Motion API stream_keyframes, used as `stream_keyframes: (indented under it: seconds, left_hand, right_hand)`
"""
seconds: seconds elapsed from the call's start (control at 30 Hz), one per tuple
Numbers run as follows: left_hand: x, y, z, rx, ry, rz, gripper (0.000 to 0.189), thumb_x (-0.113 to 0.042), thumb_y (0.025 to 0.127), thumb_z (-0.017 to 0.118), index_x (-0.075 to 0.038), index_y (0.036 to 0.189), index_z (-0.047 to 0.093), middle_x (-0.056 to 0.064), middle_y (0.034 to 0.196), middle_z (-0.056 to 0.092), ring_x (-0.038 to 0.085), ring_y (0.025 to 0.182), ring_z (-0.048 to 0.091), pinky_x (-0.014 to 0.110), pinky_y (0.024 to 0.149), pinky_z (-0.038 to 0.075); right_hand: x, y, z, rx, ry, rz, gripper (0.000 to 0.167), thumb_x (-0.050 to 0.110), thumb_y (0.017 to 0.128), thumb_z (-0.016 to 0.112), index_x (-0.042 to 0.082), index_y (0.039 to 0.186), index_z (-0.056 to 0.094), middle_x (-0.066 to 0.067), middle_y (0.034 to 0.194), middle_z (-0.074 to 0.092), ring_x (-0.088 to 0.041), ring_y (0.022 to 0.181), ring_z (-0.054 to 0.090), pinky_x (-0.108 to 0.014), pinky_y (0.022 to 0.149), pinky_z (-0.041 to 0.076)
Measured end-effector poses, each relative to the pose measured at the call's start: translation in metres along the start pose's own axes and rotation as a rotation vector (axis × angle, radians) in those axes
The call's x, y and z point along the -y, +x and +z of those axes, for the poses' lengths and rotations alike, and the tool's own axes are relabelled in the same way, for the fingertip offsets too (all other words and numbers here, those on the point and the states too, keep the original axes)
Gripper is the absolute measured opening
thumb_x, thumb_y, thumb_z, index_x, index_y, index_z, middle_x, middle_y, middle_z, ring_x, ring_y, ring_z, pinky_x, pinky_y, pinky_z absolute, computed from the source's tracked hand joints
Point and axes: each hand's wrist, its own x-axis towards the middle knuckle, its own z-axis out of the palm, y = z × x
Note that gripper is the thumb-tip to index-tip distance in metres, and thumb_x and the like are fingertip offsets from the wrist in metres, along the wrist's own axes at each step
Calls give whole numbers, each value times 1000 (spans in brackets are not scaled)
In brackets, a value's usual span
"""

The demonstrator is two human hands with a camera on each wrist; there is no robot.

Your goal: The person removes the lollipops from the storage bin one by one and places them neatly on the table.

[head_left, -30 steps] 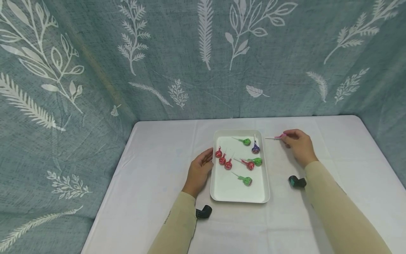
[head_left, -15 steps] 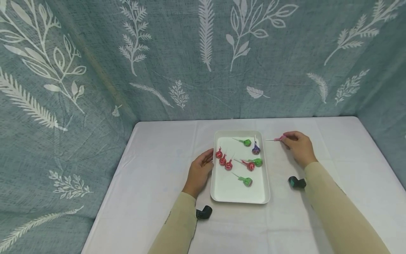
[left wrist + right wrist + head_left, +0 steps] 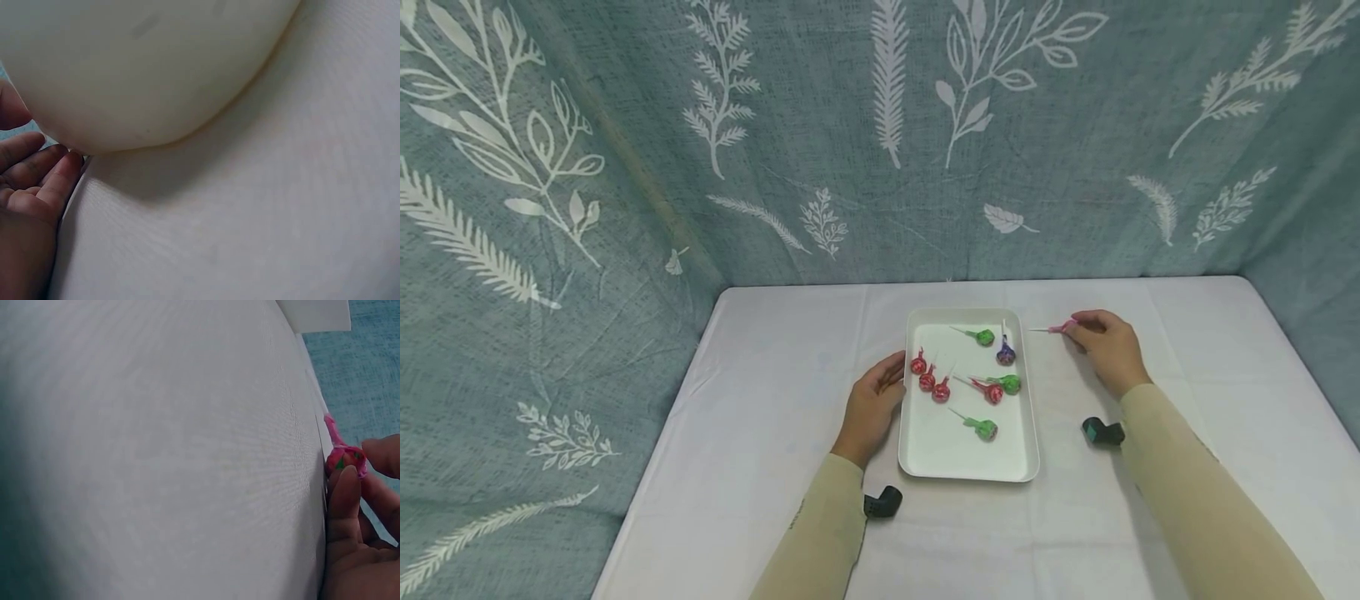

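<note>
My right hand (image 3: pixel 1105 346) pinches a lollipop (image 3: pixel 1063 327) in a pink wrapper by its round head, right of the tray. Its white stick points left toward the tray's rim. In the right wrist view the lollipop's pink wrapper (image 3: pixel 340 456) shows green patches between thumb and fingertips. My left hand (image 3: pixel 871 408) rests its fingertips and thumb against the left side of the white tray (image 3: pixel 962 461). Several wrapped lollipops lie inside: red ones such as this red lollipop (image 3: pixel 941 390), green ones such as this green lollipop (image 3: pixel 985 429), and a purple lollipop (image 3: pixel 1005 353) at top right.
A white cloth covers the table (image 3: pixel 760 400). Behind it and at the sides hangs a blue-green curtain (image 3: pixel 820 150) with white leaf prints. Black devices, a left device (image 3: pixel 883 502) and a right device (image 3: pixel 1103 430), sit at the wrists.
</note>
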Motion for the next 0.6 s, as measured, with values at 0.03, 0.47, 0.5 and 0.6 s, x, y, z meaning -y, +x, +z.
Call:
stream_keyframes:
  seconds: [0.03,0.47,0.5,0.6]
  left_hand:
    - [0,0,0,0,-1,-2,51,-5,106,58,-5,156,58,7,153,62,21,140,59,31,114,50]
    - [0,1,1,-9,3,5,51,-4,105,58,-4,156,58,7,153,62,22,140,59,32,114,49]
    - [0,1,1,-10,2,5,51,-4,105,58,-4,156,58,7,153,62,22,140,59,32,114,49]
    - [0,1,1,-10,-3,8,50,-4,105,58,-5,156,58,7,153,62,22,140,59,32,114,49]
  right_hand:
    - [0,0,0,0,3,1,49,33,111,65,-2,146,62,-21,136,66,-26,109,65,-21,85,54]
    - [-1,1,-3,17,6,-32,49,28,111,67,-5,146,60,-22,133,63,-18,100,65,-17,79,56]
    - [0,1,-4,20,6,-32,48,27,110,67,-5,146,60,-22,133,62,-18,100,65,-16,79,56]
    - [2,-2,-4,25,-5,-39,48,27,111,66,-5,146,60,-23,133,62,-20,100,65,-16,77,56]
